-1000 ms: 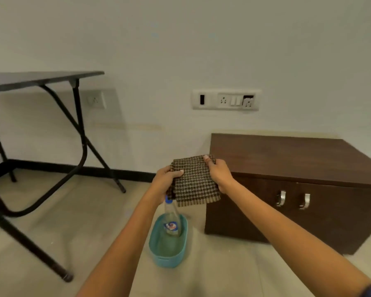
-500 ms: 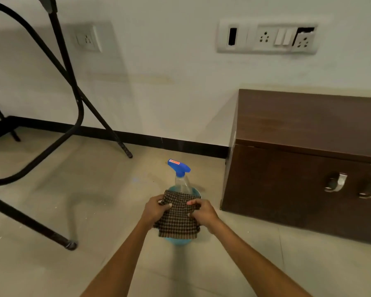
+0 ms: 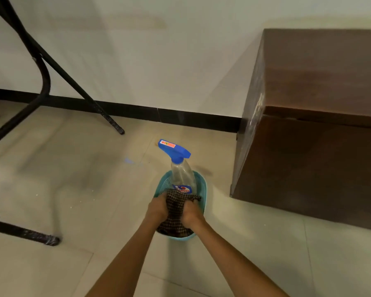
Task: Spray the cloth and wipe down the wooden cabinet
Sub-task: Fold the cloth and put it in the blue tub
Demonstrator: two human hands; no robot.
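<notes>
Both hands bunch the cloth over the basin.
The brown checked woven cloth (image 3: pixel 176 213) sits gripped in the closed left hand (image 3: pixel 157 207) and right hand (image 3: pixel 191 212), inside the teal plastic basin (image 3: pixel 202 187) beside the clear blue-triggered spray bottle (image 3: pixel 181 168); spraying seems next, needing one hand freed, before the dark wooden cabinet (image 3: pixel 313 125).

Both hands, left (image 3: pixel 157 207) and right (image 3: pixel 191 212), are now lower and the cloth (image 3: pixel 176 211) goes down into the tub (image 3: pixel 202 185), in front of the bottle (image 3: pixel 181 174). The cloth is bunched, no more spread flat.
</notes>
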